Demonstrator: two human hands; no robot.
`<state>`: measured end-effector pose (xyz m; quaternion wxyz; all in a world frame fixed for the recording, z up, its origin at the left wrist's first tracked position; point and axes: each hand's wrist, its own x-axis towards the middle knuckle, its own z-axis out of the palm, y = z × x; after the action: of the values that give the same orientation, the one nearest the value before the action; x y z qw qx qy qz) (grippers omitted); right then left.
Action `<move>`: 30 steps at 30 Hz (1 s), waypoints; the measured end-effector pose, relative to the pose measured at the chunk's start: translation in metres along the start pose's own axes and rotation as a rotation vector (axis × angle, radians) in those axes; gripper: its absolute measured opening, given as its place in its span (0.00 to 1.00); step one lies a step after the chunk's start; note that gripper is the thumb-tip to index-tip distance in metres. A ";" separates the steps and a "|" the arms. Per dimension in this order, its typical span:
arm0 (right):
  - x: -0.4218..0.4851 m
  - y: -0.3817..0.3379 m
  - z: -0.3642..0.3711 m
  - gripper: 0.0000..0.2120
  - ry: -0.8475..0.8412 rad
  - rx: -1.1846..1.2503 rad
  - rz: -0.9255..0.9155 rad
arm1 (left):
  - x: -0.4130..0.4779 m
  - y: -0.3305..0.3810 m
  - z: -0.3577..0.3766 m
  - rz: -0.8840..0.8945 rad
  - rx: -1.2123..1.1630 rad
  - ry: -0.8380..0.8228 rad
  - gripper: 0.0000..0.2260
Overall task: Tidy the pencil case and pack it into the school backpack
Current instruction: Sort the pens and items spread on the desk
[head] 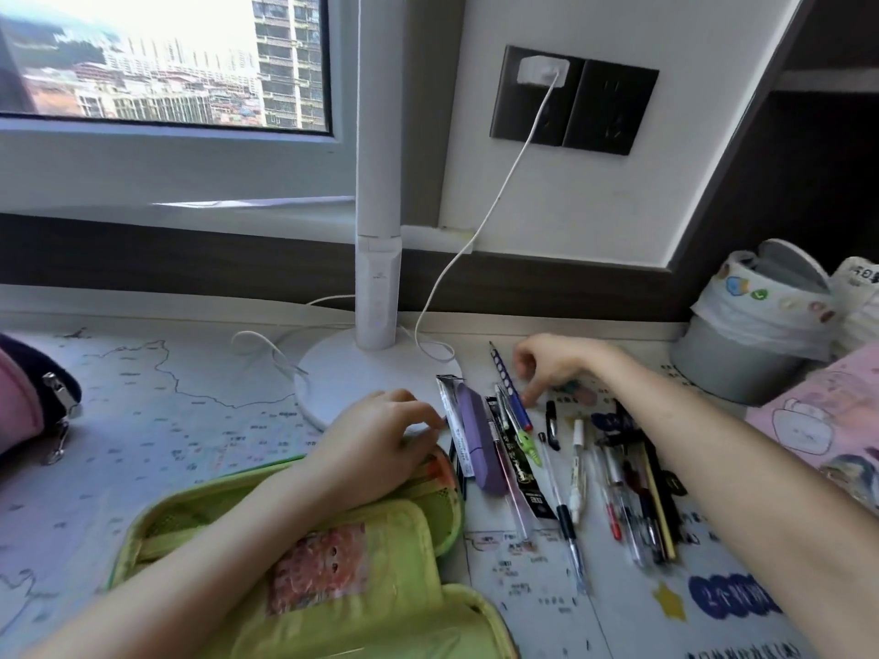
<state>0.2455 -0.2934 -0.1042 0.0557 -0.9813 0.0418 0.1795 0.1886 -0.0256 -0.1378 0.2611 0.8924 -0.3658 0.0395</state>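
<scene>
Left fingers (418, 416) loose on pencil case (390, 539), right fingers (530, 390) curled among pens (564, 516), grip unclear

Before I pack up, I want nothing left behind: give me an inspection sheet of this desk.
Surface: desk, covered by a map-printed mat.
Job's things: green case open; pens and purple box loose to its right.
Clutter: lined bin.
Hands: left hand rests on case; right hand fingertip on pens.
Cables: white cable, from charger to desk.
Surroundings: lamp, window.
</scene>
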 end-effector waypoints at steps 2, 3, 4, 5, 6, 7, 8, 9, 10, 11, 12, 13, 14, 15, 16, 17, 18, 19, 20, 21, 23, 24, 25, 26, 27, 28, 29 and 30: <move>-0.007 0.004 0.005 0.19 0.102 0.064 0.048 | -0.001 0.000 0.001 -0.008 -0.018 0.000 0.09; -0.009 0.005 0.007 0.19 0.146 0.115 0.066 | -0.001 0.000 0.002 -0.012 -0.021 0.003 0.09; -0.013 0.008 0.011 0.17 0.191 0.164 0.080 | -0.002 0.001 0.002 -0.011 -0.020 0.004 0.09; -0.016 0.010 0.013 0.15 0.240 0.198 0.087 | -0.002 0.003 0.003 -0.010 -0.022 0.006 0.08; -0.019 0.011 0.016 0.13 0.288 0.219 0.096 | -0.002 0.004 0.003 -0.008 -0.028 0.011 0.08; -0.022 0.012 0.017 0.10 0.337 0.236 0.109 | -0.002 0.006 0.003 -0.012 -0.036 0.014 0.08; -0.024 0.012 0.019 0.08 0.388 0.256 0.133 | -0.002 0.007 0.002 -0.019 -0.044 0.018 0.08; -0.028 0.012 0.020 0.05 0.438 0.279 0.163 | -0.003 0.008 0.002 -0.027 -0.049 0.021 0.08; -0.032 0.011 0.021 0.03 0.495 0.310 0.193 | -0.003 0.009 0.001 -0.032 -0.049 0.020 0.08; -0.036 0.011 0.022 0.04 0.562 0.341 0.215 | -0.003 0.009 0.000 -0.032 -0.045 0.019 0.08; -0.040 0.012 0.024 0.05 0.625 0.370 0.226 | -0.004 0.010 0.000 -0.032 -0.041 0.017 0.08; -0.045 0.012 0.025 0.05 0.684 0.423 0.226 | -0.005 0.011 -0.001 -0.034 -0.039 0.016 0.08; -0.052 0.012 0.026 0.03 0.743 0.504 0.204 | -0.006 0.012 -0.003 -0.036 -0.036 0.021 0.08; -0.062 0.010 0.027 0.03 0.803 0.597 0.174 | -0.009 0.014 -0.005 -0.038 -0.024 0.025 0.09; -0.071 0.008 0.026 0.04 0.863 0.690 0.135 | -0.010 0.015 -0.007 -0.038 0.009 0.037 0.10; -0.082 0.005 0.026 0.05 0.909 0.781 0.090 | -0.015 0.016 -0.009 -0.042 0.058 0.053 0.11; -0.095 0.000 0.026 0.04 0.929 0.876 0.032 | -0.020 0.017 -0.012 -0.042 0.105 0.078 0.13; -0.109 -0.007 0.026 0.03 0.918 0.970 -0.035 | -0.026 0.018 -0.015 -0.041 0.128 0.112 0.14; -0.125 -0.016 0.028 0.02 0.881 1.049 -0.104 | -0.036 0.018 -0.020 -0.037 0.135 0.145 0.13; -0.140 -0.023 0.029 0.01 0.849 1.080 -0.172 | -0.044 0.019 -0.025 -0.024 0.131 0.174 0.12; -0.176 -0.045 0.042 0.02 0.804 1.035 -0.314 | -0.069 0.016 -0.036 -0.002 0.125 0.194 0.08; -0.193 -0.057 0.052 0.02 0.789 0.990 -0.402 | -0.080 0.012 -0.040 0.000 0.124 0.189 0.07; -0.210 -0.072 0.064 0.03 0.780 0.924 -0.499 | -0.093 0.008 -0.044 -0.019 0.128 0.167 0.08; -0.223 -0.086 0.076 0.04 0.801 0.819 -0.594 | -0.104 0.005 -0.048 -0.045 0.134 0.137 0.10; -0.232 -0.100 0.090 0.05 0.837 0.677 -0.675 | -0.113 0.000 -0.049 -0.074 0.141 0.112 0.13; -0.236 -0.115 0.104 0.06 0.876 0.536 -0.741 | -0.120 -0.003 -0.050 -0.105 0.151 0.095 0.15; -0.236 -0.127 0.119 0.06 0.909 0.407 -0.792 | -0.127 -0.005 -0.051 -0.134 0.159 0.087 0.15; -0.232 -0.137 0.133 0.04 0.932 0.281 -0.828 | -0.131 -0.006 -0.051 -0.161 0.166 0.085 0.15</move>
<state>-0.0031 -0.1272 -0.1319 0.2246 -0.8745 -0.2978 -0.3099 0.1038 0.0859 -0.1308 0.2039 0.9349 -0.2773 0.0863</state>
